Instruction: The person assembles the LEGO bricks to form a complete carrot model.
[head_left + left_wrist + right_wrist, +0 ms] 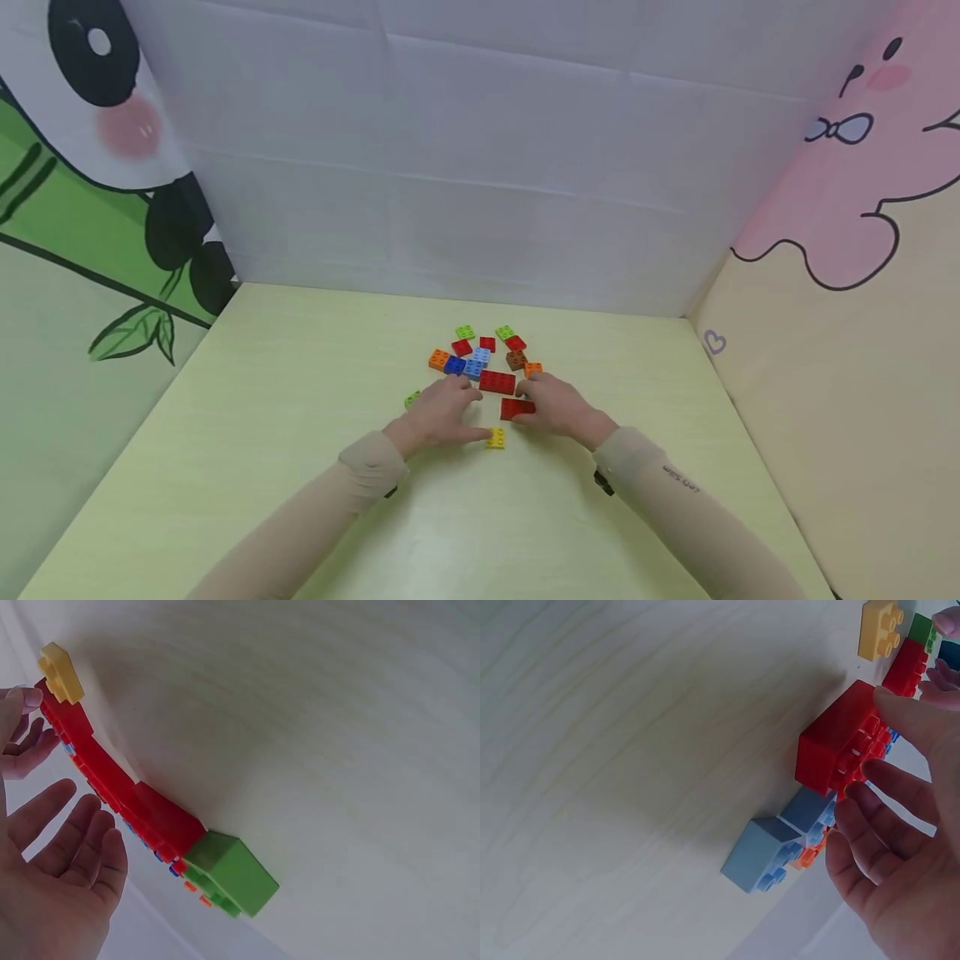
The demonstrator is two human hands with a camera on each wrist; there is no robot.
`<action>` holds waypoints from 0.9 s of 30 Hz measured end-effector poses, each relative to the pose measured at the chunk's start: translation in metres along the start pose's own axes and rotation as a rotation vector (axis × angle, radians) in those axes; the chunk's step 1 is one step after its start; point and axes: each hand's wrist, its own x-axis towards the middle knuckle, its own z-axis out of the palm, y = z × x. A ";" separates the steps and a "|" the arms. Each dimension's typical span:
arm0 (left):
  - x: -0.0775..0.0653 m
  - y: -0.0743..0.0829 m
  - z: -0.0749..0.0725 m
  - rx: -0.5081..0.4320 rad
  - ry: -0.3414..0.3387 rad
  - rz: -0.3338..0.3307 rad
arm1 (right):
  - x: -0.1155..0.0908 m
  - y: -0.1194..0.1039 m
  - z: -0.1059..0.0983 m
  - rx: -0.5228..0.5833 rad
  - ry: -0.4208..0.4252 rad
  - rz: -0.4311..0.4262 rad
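My left hand (442,412) hovers palm-down with fingers spread at the left of the bricks, thumb beside a yellow brick (495,438). In the left wrist view its fingers (82,840) are bent lightly around nothing. My right hand (558,404) reaches over a red brick (834,739). Its thumb meets that brick's near edge, while the other fingers stay loosely curved beyond the studs. Another red brick (497,382) lies between the hands. Light blue bricks (759,853) sit below the right fingers, mostly covered by the hand in the head view.
Blue bricks (454,365), orange bricks (439,359), a brown brick (517,360), small red bricks (487,343) and green bricks (465,332) lie farther back. A green brick (412,399) is left of my left hand. White fabric (480,233) hangs behind the pale table (300,358).
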 end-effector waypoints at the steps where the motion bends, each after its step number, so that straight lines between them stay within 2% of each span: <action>1: 0.000 0.001 0.001 -0.009 -0.004 -0.002 | 0.000 0.000 0.001 -0.002 0.002 -0.002; 13: 0.000 0.007 0.012 -0.121 -0.071 -0.009 | 0.002 -0.002 0.001 -0.012 -0.001 0.007; 27: 0.001 0.009 0.027 -0.152 -0.054 -0.007 | 0.001 -0.002 0.006 -0.015 -0.003 -0.005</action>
